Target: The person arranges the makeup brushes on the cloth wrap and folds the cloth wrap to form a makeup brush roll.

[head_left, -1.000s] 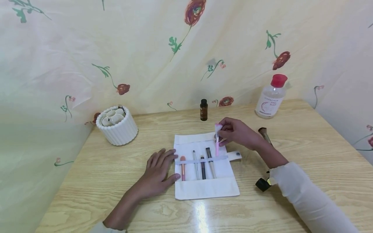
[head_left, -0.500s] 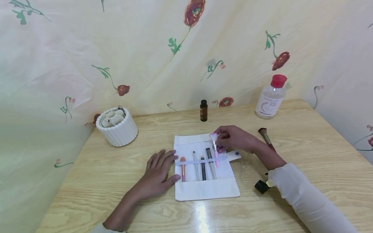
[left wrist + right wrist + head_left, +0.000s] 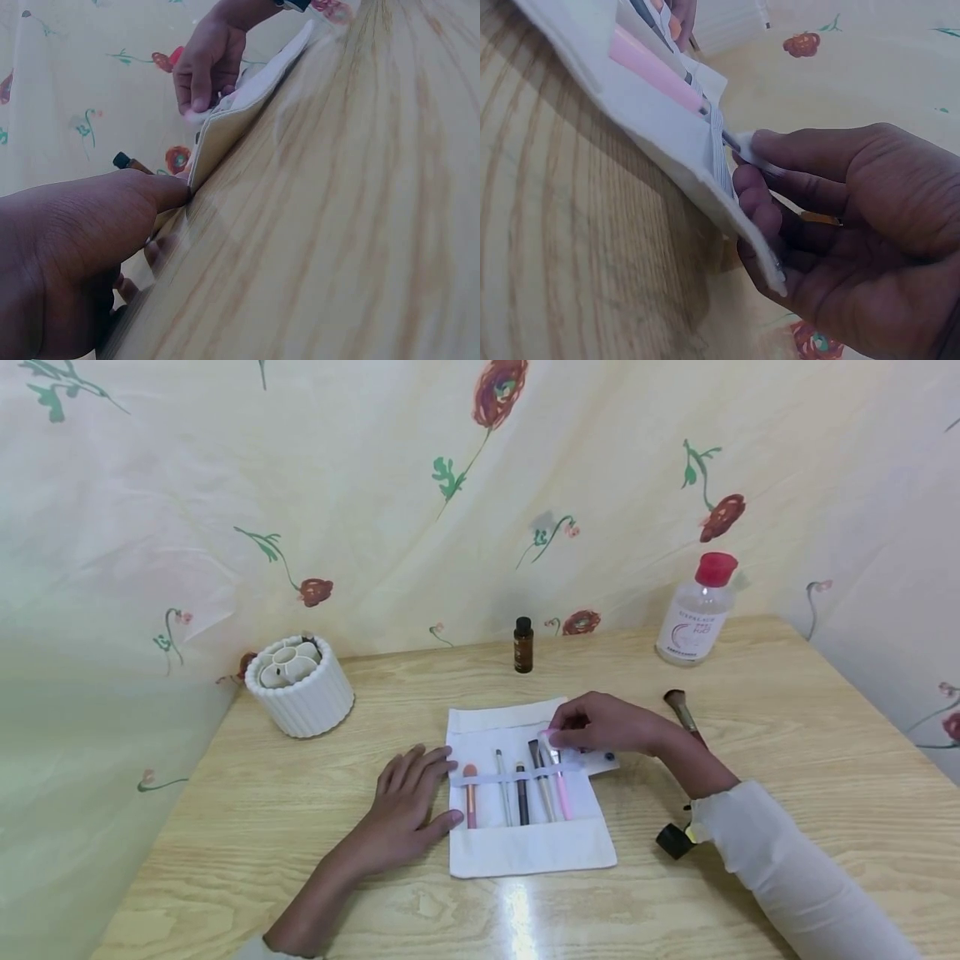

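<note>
A white cloth brush roll (image 3: 532, 852) lies unfolded, with several brushes under its elastic band (image 3: 487, 778). My right hand (image 3: 607, 723) pinches the head end of a pink-handled brush (image 3: 564, 797), whose handle runs under the band at the roll's right side. In the right wrist view my thumb and forefinger hold the white bristles, and the pink handle (image 3: 656, 69) lies along the cloth. With its fingers spread, my left hand (image 3: 412, 806) rests on the table, fingertips and thumb at the roll's left edge (image 3: 187, 169).
A ribbed white holder (image 3: 307, 697) stands at the back left. Behind the roll is a small brown bottle (image 3: 523, 647); a red-capped clear bottle (image 3: 692, 622) stands at the back right. Another brush (image 3: 681, 708) and a black object (image 3: 675, 841) lie near my right forearm.
The pink-handled brush has slid down under the elastic band toward the roll's near side, my right hand moving with it. My left hand has stayed in place.
</note>
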Available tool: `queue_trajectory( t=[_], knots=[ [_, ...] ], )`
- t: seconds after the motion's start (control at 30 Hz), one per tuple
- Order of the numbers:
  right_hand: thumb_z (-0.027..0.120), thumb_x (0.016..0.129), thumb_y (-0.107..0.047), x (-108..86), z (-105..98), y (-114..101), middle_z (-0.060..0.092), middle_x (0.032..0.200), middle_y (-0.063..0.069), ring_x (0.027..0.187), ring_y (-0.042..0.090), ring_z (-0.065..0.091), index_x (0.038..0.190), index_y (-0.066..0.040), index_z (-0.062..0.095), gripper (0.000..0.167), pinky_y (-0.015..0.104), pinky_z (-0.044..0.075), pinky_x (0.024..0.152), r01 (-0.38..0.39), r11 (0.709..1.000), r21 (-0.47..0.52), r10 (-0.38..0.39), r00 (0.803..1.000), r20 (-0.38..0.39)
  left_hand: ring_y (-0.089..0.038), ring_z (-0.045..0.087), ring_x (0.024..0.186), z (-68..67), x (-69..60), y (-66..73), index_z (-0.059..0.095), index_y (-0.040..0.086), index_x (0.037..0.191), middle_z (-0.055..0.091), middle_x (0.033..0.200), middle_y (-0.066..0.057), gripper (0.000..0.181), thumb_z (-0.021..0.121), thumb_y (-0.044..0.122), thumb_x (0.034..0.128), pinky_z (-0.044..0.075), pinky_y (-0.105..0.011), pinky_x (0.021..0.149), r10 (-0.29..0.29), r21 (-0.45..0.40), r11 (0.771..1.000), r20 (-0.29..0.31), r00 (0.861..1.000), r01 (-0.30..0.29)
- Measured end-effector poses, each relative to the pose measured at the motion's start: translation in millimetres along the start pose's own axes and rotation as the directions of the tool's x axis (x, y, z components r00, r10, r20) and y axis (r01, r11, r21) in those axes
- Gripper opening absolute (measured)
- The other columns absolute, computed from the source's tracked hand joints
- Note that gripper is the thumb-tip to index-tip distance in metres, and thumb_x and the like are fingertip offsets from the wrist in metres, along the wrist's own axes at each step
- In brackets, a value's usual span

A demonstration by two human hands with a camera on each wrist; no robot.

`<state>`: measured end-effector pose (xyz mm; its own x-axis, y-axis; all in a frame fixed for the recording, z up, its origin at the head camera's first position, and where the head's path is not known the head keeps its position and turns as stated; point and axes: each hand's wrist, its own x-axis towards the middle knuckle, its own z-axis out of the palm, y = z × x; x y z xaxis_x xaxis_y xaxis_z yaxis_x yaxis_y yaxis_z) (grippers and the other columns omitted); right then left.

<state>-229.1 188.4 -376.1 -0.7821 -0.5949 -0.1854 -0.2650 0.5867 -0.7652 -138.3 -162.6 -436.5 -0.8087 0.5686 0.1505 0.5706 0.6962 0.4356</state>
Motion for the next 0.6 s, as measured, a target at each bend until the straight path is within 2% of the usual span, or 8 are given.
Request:
queue_trajectory(
  t=[0.1, 0.33, 0.5, 0.6],
  knots=[
    [0.068, 0.098, -0.026, -0.1, 0.5, -1.2, 0.066, 0.088, -0.003, 0.08, 0.017, 0.056, 0.099, -0.02, 0.076, 0.01, 0.029, 0.046, 0.07, 0.016, 0.997, -0.077, -0.014, 0.999, 0.032, -0.038, 0.009, 0.151, -0.5, -0.9, 0.3, 0.036, 0.015, 0.152, 0.023, 0.163, -0.004, 0.064, 0.05, 0.052, 0.1022, 0.001, -0.059, 0.117, -0.002, 0.001, 1.0, 0.001, 1.0, 0.002],
    [0.068, 0.098, -0.026, -1.0, 1.8, -1.9, 0.066, 0.085, -0.005, 0.077, 0.015, 0.055, 0.097, -0.02, 0.077, 0.011, 0.029, 0.045, 0.068, 0.049, 0.992, -0.117, -0.04, 0.996, 0.075, -0.038, 0.009, 0.151, -0.8, -0.8, 1.1, 0.036, 0.014, 0.152, 0.023, 0.163, -0.005, 0.063, 0.051, 0.051, 0.1021, 0.002, -0.059, 0.117, 0.005, 0.004, 1.0, -0.004, 1.0, -0.005],
    [0.067, 0.098, -0.024, -4.4, 0.7, -2.4, 0.066, 0.086, -0.006, 0.077, 0.014, 0.055, 0.1, -0.019, 0.076, 0.01, 0.029, 0.046, 0.068, 0.061, 0.982, -0.176, -0.05, 0.997, 0.066, -0.038, 0.009, 0.151, -0.1, -1.2, 1.1, 0.037, 0.014, 0.152, 0.023, 0.163, -0.005, 0.064, 0.052, 0.05, 0.1018, 0.001, -0.06, 0.116, 0.001, -0.008, 1.0, 0.004, 1.0, -0.001],
    [0.065, 0.1, -0.024, -8.2, -5.0, -4.7, 0.065, 0.086, -0.005, 0.075, 0.014, 0.056, 0.101, -0.018, 0.074, 0.011, 0.031, 0.047, 0.067, 0.03, 0.972, -0.234, -0.025, 0.999, 0.022, -0.038, 0.009, 0.151, -0.2, -1.1, 1.5, 0.036, 0.014, 0.152, 0.023, 0.163, -0.005, 0.064, 0.052, 0.05, 0.1018, 0.001, -0.06, 0.116, 0.0, -0.006, 1.0, 0.006, 1.0, 0.0]
  ],
)
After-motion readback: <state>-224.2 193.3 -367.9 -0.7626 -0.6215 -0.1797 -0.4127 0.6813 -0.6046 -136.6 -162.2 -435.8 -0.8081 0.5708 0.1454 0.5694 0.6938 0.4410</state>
